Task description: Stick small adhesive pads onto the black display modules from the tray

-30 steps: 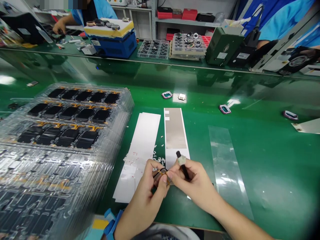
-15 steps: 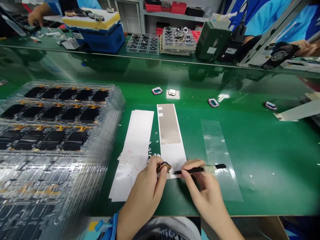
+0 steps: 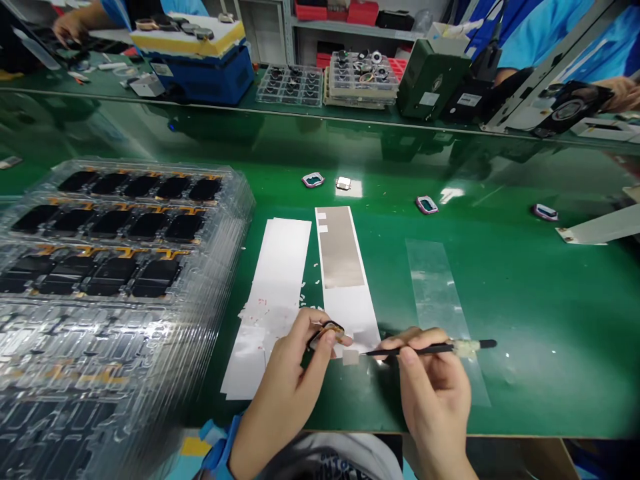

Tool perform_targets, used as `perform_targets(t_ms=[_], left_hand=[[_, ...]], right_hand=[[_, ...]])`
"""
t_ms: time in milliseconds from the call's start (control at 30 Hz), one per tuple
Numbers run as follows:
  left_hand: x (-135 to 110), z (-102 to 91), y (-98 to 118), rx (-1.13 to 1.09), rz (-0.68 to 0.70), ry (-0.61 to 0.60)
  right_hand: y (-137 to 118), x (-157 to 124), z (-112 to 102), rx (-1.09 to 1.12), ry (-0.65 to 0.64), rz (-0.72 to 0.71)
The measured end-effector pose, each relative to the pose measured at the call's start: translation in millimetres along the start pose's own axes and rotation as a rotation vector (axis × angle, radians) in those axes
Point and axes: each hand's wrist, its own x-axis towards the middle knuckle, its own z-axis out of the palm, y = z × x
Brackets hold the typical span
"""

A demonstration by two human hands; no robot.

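Note:
My left hand pinches a small dark part with a brown edge between thumb and fingers, low in the middle of the view. My right hand grips black tweezers that point left. At the tweezer tips hangs a small pale sticker piece, just right of the part. Both hands hover over the near end of a white backing strip with a grey foil area.
A stack of clear trays holding dark modules fills the left. White paper strips and a clear film strip lie on the green table. Small framed parts are scattered farther back. Other people work along the far bench with equipment.
My right hand has drawn to the right with the tweezers, and a small pale piece now sits at their tips. My left hand keeps hold of the part.

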Motion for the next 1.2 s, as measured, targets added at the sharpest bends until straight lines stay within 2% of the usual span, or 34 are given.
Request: perform_targets(t_ms=[100, 200, 300, 433, 633, 1200], left_hand=[[-2.8, 2.5, 1.7, -0.166, -0.062, 0.016], [-6.2, 8.2, 2.9, -0.295, -0.051, 0.018], [-9.6, 14.0, 4.3, -0.395, -0.052, -0.002], [-10.9, 19.0, 2.0, -0.466, -0.063, 0.001], [-7.7, 23.2, -3.6, -0.498, -0.054, 0.028], [-8.9, 26.3, 2.0, -0.475, -0.077, 0.084]], right_hand=[[-2.0, -1.6, 11.4, 0.046, 0.081, -0.073], [-1.9, -5.2, 25.6, 0.06, 0.127, -0.071], [-0.3, -7.5, 33.1, 0.083, 0.113, -0.061], [1.5, -7.5, 33.2, 0.104, 0.049, -0.066], [-1.0, -7.9, 33.7, 0.121, 0.068, -0.057], [-1.0, -8.6, 33.2, 0.117, 0.049, -0.079]])
